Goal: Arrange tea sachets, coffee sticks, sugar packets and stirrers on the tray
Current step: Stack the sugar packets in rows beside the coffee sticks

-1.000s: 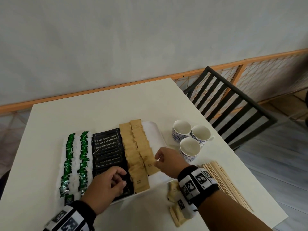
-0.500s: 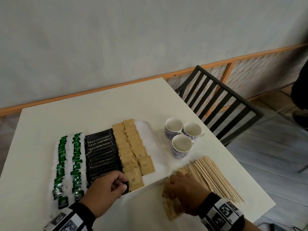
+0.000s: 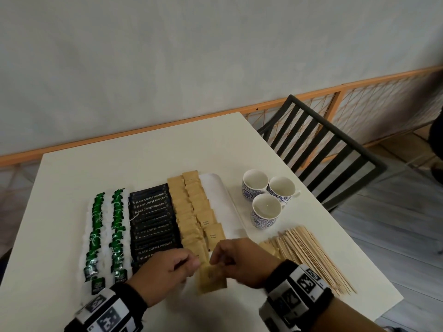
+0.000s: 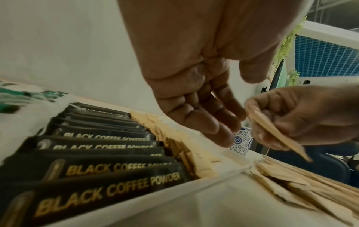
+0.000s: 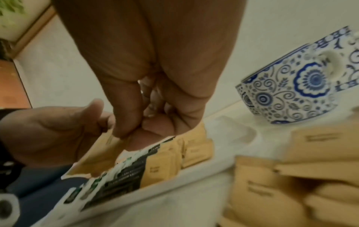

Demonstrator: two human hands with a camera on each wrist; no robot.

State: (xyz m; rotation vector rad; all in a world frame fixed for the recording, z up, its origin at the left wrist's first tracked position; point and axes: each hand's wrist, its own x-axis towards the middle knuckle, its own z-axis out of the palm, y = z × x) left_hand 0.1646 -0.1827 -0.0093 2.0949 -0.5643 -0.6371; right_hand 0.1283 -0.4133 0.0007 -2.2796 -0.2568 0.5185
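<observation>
A white tray (image 3: 230, 195) holds rows of green tea sachets (image 3: 117, 224), black coffee sticks (image 3: 153, 224) and brown sugar packets (image 3: 189, 212). My right hand (image 3: 218, 257) pinches a small stack of brown sugar packets (image 3: 211, 280) just over the tray's near edge. In the left wrist view these packets (image 4: 272, 130) show edge-on between thumb and fingers. My left hand (image 3: 189, 262) hovers beside them, fingers relaxed and holding nothing (image 4: 204, 119). Wooden stirrers (image 3: 311, 255) lie in a pile on the table to the right.
Three blue-patterned cups (image 3: 266, 212) stand right of the tray. More loose sugar packets (image 3: 269, 246) lie on the table between the tray and the stirrers. A black chair (image 3: 323, 149) stands at the table's far right corner.
My right hand left the sugar row, dropped to the loose packets by the stirrers, and came back left with packets pinched in it. My left hand shifted slightly right toward it.
</observation>
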